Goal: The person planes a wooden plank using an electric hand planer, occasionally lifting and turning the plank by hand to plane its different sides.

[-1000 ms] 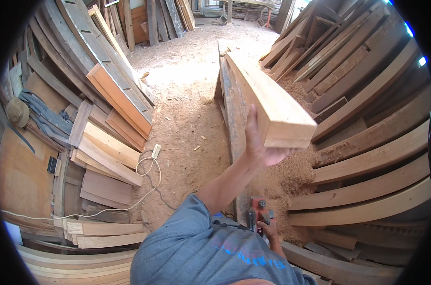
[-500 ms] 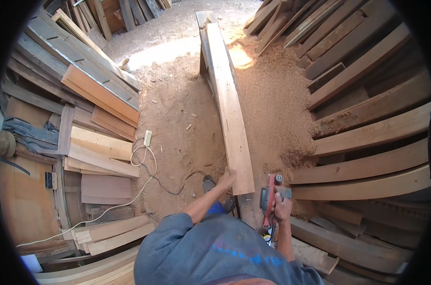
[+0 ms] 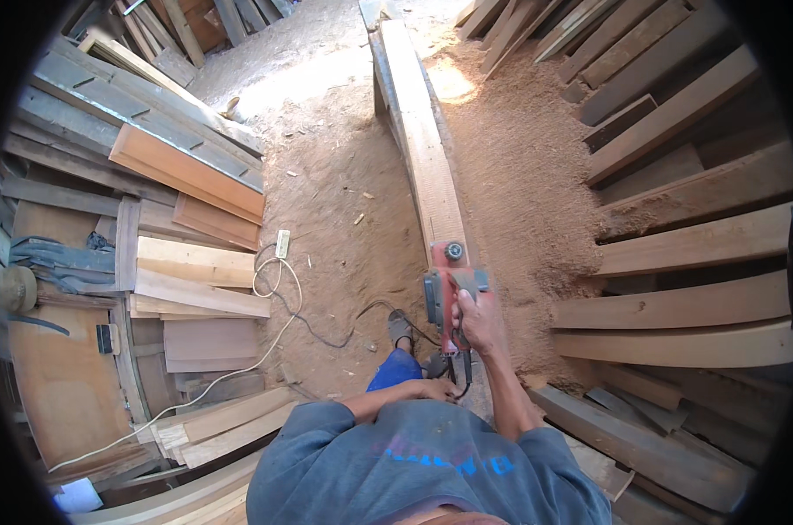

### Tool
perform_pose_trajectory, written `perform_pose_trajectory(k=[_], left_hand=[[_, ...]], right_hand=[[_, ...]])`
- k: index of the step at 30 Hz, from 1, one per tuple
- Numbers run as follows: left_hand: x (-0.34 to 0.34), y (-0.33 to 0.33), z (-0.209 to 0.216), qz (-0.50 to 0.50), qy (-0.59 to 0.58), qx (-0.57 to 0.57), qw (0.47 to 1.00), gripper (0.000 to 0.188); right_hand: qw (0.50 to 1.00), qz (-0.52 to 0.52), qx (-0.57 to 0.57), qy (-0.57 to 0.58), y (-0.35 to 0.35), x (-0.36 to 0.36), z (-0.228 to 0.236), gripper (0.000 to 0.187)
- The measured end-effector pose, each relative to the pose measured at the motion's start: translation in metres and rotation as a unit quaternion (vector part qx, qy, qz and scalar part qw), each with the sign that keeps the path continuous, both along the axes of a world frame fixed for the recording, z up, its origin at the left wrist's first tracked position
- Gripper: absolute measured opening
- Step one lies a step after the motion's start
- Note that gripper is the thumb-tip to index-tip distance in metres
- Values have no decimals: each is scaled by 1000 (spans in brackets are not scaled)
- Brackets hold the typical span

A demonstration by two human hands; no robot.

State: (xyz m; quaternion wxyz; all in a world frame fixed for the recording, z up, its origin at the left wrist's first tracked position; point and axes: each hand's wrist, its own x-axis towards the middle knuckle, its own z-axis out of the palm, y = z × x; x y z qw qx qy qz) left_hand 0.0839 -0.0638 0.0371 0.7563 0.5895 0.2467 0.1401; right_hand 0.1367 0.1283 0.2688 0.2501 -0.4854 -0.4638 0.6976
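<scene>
red electric planer (image 3: 447,296) at 6 o'clock on a pale timber beam (image 3: 424,157), our right hand (image 3: 479,324) wrapping fingers round the planer, our left hand (image 3: 438,390) beside the black cord (image 3: 468,372), finger state we cannot tell

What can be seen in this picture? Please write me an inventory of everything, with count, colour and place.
power planer: one, red and grey, on near end of beam
beam: one, pale wood, on bench
bench: one, greyish, under beam
dark cord: at least one, black, beside planer
pale cord: one, cream, left side
socket block: one, cream, on floor
wide panels: two, reddish, left side
left boards: many, mixed browns, left side
right boards: many, mixed browns, right side
shavings: uncountable, light brown, on floor
cloth: one heap, bluish, far left
shirt: one, grey, lower middle
trouser leg: one, blue, beside bench
left hand: one, bare, beside dark cord
right hand: one, bare, gripping planer
</scene>
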Motion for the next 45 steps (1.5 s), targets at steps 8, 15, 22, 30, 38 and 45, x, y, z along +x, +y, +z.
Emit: perform_pose_trajectory(k=[8,15,22,30,38,45], left_hand=[[-124,48,49,220,350,208,886,28],[-134,195,38,726,325,-107,597,56],[-136,317,40,620,205,-161,741,85],[-130,319,47,619,278,-46,733,88],[-137,315,61,559,268,-129,774,87],[-98,146,18,227,151,-51,961,74]], right_hand=[[979,39,115,-166,53,-38,-100,53],[960,16,217,-177,250,-163,-40,44],[950,49,201,-232,484,-298,-67,55],[986,75,144,-42,616,-369,-79,57],[994,28,95,-36,449,-267,-75,37],[976,154,89,-124,157,-80,-71,37]])
